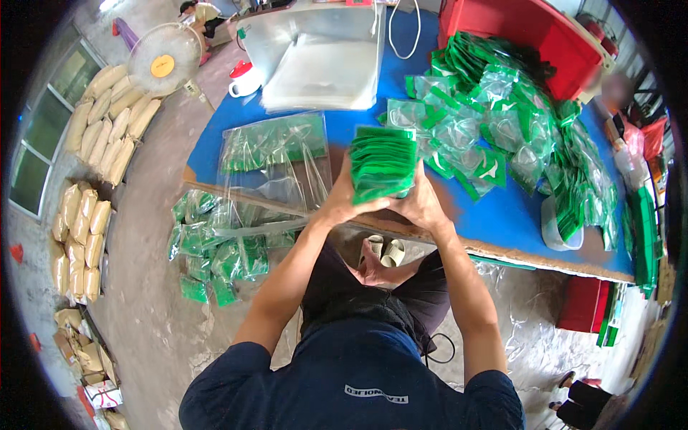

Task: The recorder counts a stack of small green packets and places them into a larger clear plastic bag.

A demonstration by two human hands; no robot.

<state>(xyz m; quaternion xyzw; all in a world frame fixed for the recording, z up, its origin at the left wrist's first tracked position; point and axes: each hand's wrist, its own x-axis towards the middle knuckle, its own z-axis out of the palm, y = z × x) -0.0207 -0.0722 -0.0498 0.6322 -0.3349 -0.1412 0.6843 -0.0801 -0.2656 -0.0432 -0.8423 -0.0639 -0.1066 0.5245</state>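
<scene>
Between both hands I hold a thick stack of green-edged plastic packets (383,161) above the table's front edge. My left hand (345,195) grips its left side and underside, and my right hand (424,202) closes on its right side. Just left of the stack lies a large clear plastic bag (287,183), with green packets (278,140) inside its far part; its near end hangs over the table edge. On the right, a big loose heap of similar clear and green packets (459,129) spreads over the blue tabletop (494,218).
A red crate (527,43) lies tipped behind the heap. A metal tray of clear sheets (322,68) and a red-lidded white pot (244,80) stand at the back. Filled green bags (222,251) lie on the floor at left. A white tub (559,226) is near the right edge.
</scene>
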